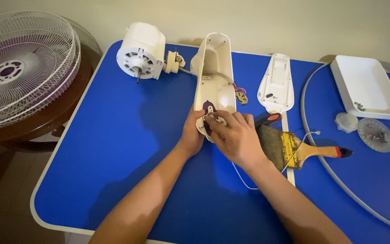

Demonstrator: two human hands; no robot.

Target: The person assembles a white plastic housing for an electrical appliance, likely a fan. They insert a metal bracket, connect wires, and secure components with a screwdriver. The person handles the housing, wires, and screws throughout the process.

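Fan housing (213, 77), cream plastic, open side up, lies mid-table on the blue table (123, 149). Left hand (192, 133) grips its near end from the left side. Right hand (234, 135) has fingers pinched on a small part inside the near end, beside a purple piece. Motor (141, 50) sits at the far end, wired in. Cover (276, 83), paintbrush (294, 147), white tray (366, 86) to the right. Fan grille (21, 68) far left.

Glossy cream plastic housing (214, 77); smooth matt blue tabletop (123, 149); coarse-bristled wooden-handled brush (294, 147).
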